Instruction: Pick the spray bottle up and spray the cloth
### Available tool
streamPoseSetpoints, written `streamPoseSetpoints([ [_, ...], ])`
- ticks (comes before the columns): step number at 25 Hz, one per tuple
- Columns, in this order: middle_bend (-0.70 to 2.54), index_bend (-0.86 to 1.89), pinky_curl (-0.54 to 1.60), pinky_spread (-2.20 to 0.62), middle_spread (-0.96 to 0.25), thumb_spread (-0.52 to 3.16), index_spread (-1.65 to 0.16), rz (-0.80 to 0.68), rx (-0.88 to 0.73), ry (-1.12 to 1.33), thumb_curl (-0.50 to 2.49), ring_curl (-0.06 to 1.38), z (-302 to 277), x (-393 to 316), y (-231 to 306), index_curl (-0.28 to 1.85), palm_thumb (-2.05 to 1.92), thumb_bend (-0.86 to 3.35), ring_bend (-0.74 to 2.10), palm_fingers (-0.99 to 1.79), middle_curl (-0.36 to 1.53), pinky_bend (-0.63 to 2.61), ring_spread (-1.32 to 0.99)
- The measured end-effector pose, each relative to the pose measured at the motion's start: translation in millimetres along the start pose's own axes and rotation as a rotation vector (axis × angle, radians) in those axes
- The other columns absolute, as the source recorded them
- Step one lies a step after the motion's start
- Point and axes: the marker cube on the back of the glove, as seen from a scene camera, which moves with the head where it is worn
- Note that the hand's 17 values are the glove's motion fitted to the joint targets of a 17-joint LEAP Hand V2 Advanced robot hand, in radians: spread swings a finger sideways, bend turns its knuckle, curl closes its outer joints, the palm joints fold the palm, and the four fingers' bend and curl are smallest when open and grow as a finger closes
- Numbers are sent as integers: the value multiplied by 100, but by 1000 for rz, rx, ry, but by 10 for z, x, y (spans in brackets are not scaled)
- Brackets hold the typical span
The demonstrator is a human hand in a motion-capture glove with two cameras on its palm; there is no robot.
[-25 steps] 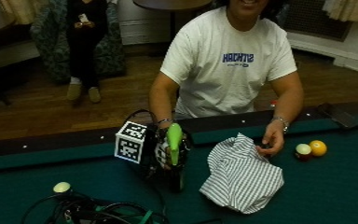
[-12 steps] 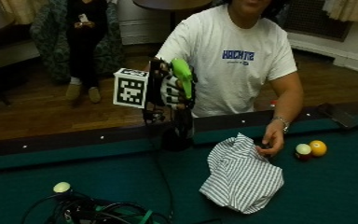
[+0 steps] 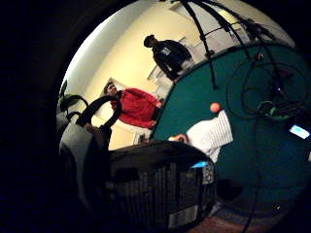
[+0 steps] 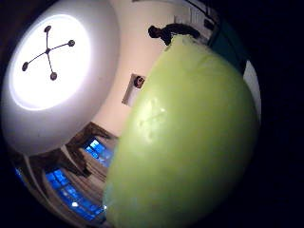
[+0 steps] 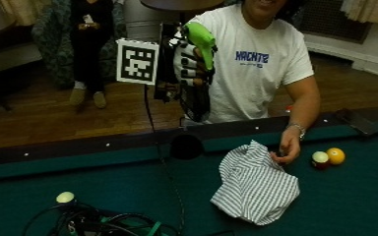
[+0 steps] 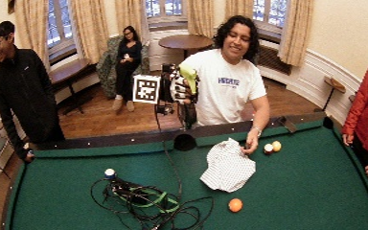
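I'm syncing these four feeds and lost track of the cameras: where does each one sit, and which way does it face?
Outside view: across the pool table, facing the person; gloved right hand grips the raised spray bottle.
Wide outside view: same side, higher, showing the whole room.
Thumb side palm view: on the palm, against the bottle's green head, ceiling behind.
Little finger side palm view: on the palm, past the bottle's dark body to the table.
Shared: striped cloth, orange ball.

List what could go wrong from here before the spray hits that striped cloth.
1. The right hand holds the spray bottle high, well above and to one side of the striped cloth; sprayed from there, mist would likely land on the green felt.
2. The bare hand rests at the cloth's edge and could get sprayed.
3. The cables lying on the table might catch drift.
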Motion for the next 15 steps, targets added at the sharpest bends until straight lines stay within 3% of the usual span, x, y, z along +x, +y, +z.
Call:
streamPoseSetpoints([
  [4,73,42,44,-28,-18,38,-27,119,-143,89,69,50,267,117,-84,54,97,-2,77,139,58,47,-20],
  [15,74,41,44,-28,-18,36,-27,724,-628,380,74,50,1287,1100,15,57,97,-2,78,138,59,49,-20],
])
